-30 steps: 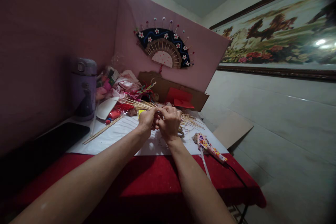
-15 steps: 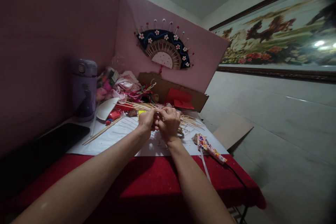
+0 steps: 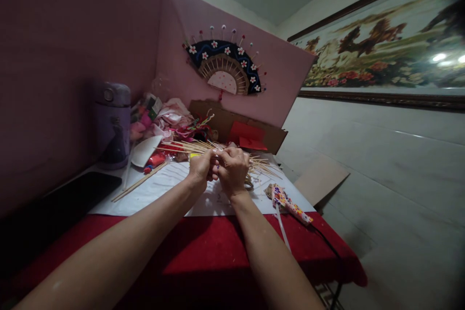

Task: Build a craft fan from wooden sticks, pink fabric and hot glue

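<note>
My left hand (image 3: 202,168) and my right hand (image 3: 233,167) meet over the middle of the table, fingers bent and pressed together. Both are closed in a pinch; what sits between the fingertips is small and mostly hidden. Thin wooden sticks (image 3: 181,147) fan out to the left just behind the fingers, and more sticks (image 3: 267,167) spread out to the right. The hands cover the middle of these sticks, so I cannot tell whether they grip them. Beside my left hand shows a bit of something yellow (image 3: 194,155). A brownish ring-shaped thing (image 3: 249,183) is partly behind my right wrist.
White paper (image 3: 152,198) lies on a red cloth (image 3: 214,247). At left are a purple bottle (image 3: 113,128), a dark phone-like slab (image 3: 90,186) and loose sticks (image 3: 140,181). A flower-patterned glue gun (image 3: 290,203) lies right. A decorated fan (image 3: 227,65) hangs behind.
The whole view has shifted slightly, so things sit a little further left. Both hands stay together in nearly the same pose.
</note>
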A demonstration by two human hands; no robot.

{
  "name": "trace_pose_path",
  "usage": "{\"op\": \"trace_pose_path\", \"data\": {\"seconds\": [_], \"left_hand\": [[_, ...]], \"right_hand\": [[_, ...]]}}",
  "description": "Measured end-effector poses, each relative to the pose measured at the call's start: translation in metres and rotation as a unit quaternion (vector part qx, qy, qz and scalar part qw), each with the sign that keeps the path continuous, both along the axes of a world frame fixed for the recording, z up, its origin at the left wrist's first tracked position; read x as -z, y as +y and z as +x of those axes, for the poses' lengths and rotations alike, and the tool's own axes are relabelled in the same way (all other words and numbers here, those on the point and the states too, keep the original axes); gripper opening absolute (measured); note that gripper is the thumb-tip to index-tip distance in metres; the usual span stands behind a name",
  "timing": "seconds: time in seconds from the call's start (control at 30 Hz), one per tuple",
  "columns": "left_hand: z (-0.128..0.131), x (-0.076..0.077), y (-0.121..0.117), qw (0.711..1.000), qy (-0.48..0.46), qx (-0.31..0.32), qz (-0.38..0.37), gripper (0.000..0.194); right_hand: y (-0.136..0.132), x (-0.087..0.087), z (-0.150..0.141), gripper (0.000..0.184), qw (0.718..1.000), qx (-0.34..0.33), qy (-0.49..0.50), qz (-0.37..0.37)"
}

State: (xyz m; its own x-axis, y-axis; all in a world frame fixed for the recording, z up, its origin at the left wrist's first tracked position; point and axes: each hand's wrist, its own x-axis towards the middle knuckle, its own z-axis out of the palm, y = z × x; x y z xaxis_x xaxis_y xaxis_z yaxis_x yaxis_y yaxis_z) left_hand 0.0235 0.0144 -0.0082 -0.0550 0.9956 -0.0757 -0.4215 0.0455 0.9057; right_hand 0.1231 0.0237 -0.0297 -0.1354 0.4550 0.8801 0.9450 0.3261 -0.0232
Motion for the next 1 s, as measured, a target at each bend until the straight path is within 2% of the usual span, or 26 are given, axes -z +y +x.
{"op": "trace_pose_path", "data": {"seconds": [0.53, 0.87, 1.0], "left_hand": [[0.0006, 0.0016, 0.0023, 1.000, -0.024, 0.014, -0.006, 0.019], [-0.0001, -0.0012, -0.0033, 0.999, -0.028, 0.044, -0.013, 0.030], [-0.0014, -0.0020, -0.0016, 0.998, -0.024, 0.059, -0.022, 0.024]], "right_hand": [[-0.0015, -0.0016, 0.0006, 0.013, 1.000, 0.011, -0.009, -0.001], [0.0013, -0.0012, 0.0021, 0.011, 1.000, 0.023, -0.008, 0.003], [0.0007, -0.0012, 0.0028, 0.015, 1.000, 0.024, -0.011, 0.001]]}}
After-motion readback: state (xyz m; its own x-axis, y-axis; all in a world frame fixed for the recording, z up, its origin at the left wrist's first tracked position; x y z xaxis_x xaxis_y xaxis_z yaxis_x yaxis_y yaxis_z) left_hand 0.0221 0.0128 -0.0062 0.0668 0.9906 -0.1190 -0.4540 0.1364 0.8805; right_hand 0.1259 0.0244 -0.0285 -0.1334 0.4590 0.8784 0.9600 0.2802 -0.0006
